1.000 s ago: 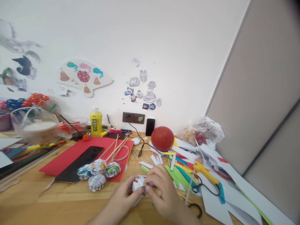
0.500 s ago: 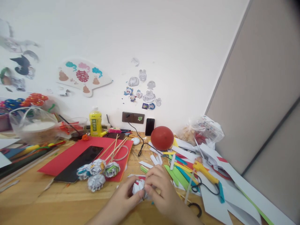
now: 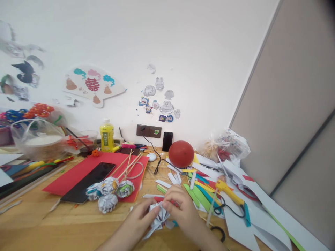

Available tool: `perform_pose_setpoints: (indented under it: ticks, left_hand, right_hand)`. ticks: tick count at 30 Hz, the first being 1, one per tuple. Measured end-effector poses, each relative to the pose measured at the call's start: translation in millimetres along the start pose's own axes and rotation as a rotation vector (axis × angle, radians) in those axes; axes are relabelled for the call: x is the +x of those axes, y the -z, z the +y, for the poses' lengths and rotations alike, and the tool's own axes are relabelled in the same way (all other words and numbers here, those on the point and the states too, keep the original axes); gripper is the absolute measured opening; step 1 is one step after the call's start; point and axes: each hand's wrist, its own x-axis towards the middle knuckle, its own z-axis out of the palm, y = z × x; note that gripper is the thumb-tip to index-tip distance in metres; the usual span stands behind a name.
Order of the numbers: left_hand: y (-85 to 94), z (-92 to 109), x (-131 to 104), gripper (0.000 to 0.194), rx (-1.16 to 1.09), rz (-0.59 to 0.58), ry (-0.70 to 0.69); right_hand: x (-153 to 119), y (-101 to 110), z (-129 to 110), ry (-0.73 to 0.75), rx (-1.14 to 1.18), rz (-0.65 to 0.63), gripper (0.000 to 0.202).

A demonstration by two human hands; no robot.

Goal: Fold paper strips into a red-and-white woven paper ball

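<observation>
Both of my hands are low in the middle of the view, over the wooden table [image 3: 73, 226]. My left hand [image 3: 137, 219] and my right hand [image 3: 180, 209] together pinch a small folded white paper piece [image 3: 158, 218] with pleated folds that fan out downward. Just to the left lie several finished paper flowers [image 3: 111, 191] on thin wooden sticks [image 3: 129, 165], resting on a red paper sheet [image 3: 78, 172]. Coloured paper strips [image 3: 199, 190] lie right beside my right hand.
A black phone [image 3: 90, 181] lies on the red sheet. A yellow glue gun [image 3: 230, 193] with a black cord, a red ball [image 3: 181, 153], a yellow bottle [image 3: 106, 136], a clear bowl [image 3: 39, 139] and white paper scraps [image 3: 248, 216] crowd the table. A wall stands behind.
The white paper piece has opened out from a tight bundle into a fan of pleats between my fingers. My hands have shifted slightly; the rest has stayed put.
</observation>
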Motion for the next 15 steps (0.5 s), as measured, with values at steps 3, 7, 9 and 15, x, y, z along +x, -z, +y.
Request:
perform_pose_setpoints:
  ticks: [3,7,9,15]
  left_hand:
    - [0.4,2.9,1.2,0.028,-0.091,0.039,0.04]
    - [-1.8,2.0,2.5,0.03,-0.134,0.062,0.053]
    - [-3.2,-0.1,2.4,0.031,-0.139,0.087,0.075]
    - [4.5,-4.5,5.3,0.042,-0.344,0.108,0.125]
  right_hand:
    - [-0.3,-0.6,3.1,0.023,-0.011,0.022,0.02]
    - [-1.3,-3.3,6.6,0.017,-0.007,0.055,0.018]
    - [-1.2,-3.5,7.7,-0.007,0.013,0.054,0.021]
    - [4.1,5.2,15.9,-0.092,0.126,0.109,0.026]
